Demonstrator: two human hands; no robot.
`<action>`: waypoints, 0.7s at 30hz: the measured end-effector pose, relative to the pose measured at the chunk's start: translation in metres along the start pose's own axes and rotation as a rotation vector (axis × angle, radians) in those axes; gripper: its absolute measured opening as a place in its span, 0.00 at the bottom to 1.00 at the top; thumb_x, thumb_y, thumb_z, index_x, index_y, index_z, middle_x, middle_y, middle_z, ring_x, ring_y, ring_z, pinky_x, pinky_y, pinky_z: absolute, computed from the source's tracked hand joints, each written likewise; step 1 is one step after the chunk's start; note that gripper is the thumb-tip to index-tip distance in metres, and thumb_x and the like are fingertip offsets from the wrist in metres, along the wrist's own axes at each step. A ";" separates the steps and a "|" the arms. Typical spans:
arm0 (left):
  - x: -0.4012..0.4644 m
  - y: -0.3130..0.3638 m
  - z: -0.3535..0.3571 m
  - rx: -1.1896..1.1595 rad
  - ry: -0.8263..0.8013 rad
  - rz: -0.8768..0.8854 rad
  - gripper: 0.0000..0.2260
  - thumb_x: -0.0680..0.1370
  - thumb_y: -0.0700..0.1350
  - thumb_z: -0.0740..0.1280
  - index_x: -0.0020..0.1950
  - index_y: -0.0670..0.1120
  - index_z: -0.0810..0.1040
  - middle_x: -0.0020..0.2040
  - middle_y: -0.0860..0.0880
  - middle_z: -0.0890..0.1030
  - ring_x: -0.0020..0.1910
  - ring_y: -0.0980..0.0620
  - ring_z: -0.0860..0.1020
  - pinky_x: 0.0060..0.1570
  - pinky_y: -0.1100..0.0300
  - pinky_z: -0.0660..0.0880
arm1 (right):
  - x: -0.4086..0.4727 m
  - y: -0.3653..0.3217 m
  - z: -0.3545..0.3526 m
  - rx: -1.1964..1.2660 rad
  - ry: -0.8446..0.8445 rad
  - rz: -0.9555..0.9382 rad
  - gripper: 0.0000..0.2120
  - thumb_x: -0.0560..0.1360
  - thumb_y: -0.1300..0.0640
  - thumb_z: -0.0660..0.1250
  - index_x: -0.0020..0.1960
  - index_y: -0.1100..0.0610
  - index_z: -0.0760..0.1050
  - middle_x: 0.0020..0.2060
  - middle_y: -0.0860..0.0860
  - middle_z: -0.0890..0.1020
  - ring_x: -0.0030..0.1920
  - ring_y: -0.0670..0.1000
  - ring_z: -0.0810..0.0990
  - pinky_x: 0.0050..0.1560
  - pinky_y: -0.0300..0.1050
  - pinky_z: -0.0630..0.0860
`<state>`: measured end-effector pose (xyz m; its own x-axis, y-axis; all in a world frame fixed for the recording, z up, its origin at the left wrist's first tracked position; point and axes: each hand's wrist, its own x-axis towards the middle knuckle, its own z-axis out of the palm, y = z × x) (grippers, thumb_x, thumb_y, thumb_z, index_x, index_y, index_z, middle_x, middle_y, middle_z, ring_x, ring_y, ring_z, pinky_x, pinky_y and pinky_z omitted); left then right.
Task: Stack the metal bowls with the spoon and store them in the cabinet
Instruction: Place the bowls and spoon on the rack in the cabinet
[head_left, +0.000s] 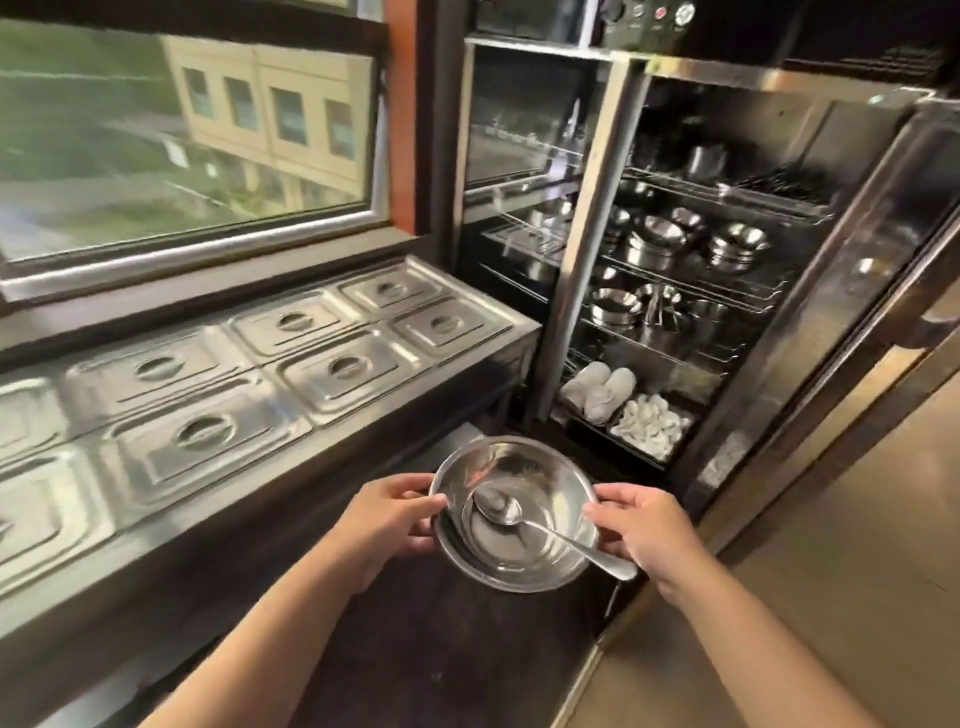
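Note:
I hold a stack of metal bowls (540, 483) in front of me, low in the middle of the view. My left hand (395, 514) grips the left rim and my right hand (644, 530) grips the right rim. A metal spoon (550, 530) lies in the top bowl, its handle sticking out over the rim toward my right hand. The cabinet (587, 260) stands beyond the bowls with its right side open. Its wire shelves (691, 275) carry several stacks of metal bowls (654, 244).
The open cabinet door (841, 291) swings out on the right. White cups (597, 387) and white spoons (649, 423) fill the bottom shelf. A steel counter with several lidded pans (322, 364) runs along the left under a window (182, 135).

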<state>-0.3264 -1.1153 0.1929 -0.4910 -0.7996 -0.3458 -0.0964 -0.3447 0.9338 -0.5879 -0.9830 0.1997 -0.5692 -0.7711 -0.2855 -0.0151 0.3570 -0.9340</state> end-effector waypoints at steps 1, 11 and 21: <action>0.021 0.013 0.003 0.009 -0.027 0.007 0.09 0.77 0.37 0.71 0.56 0.45 0.85 0.35 0.47 0.83 0.31 0.55 0.79 0.35 0.58 0.81 | 0.014 -0.008 -0.003 0.010 0.034 -0.009 0.11 0.75 0.67 0.73 0.56 0.58 0.80 0.35 0.50 0.86 0.27 0.44 0.82 0.26 0.36 0.76; 0.204 0.106 0.063 0.029 -0.215 0.048 0.09 0.77 0.34 0.70 0.56 0.39 0.84 0.27 0.53 0.79 0.23 0.59 0.74 0.28 0.64 0.77 | 0.155 -0.056 -0.049 0.156 0.236 -0.068 0.11 0.74 0.65 0.74 0.53 0.54 0.81 0.34 0.48 0.87 0.31 0.44 0.84 0.28 0.36 0.77; 0.387 0.169 0.136 0.100 -0.170 0.016 0.07 0.78 0.37 0.70 0.54 0.41 0.84 0.38 0.47 0.86 0.33 0.55 0.83 0.41 0.56 0.84 | 0.343 -0.092 -0.102 0.247 0.231 -0.041 0.10 0.72 0.66 0.76 0.46 0.52 0.83 0.40 0.52 0.89 0.35 0.48 0.87 0.32 0.38 0.80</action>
<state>-0.6505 -1.4164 0.2292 -0.6314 -0.7072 -0.3182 -0.1688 -0.2751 0.9465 -0.8652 -1.2268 0.2098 -0.7435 -0.6325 -0.2169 0.1419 0.1677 -0.9756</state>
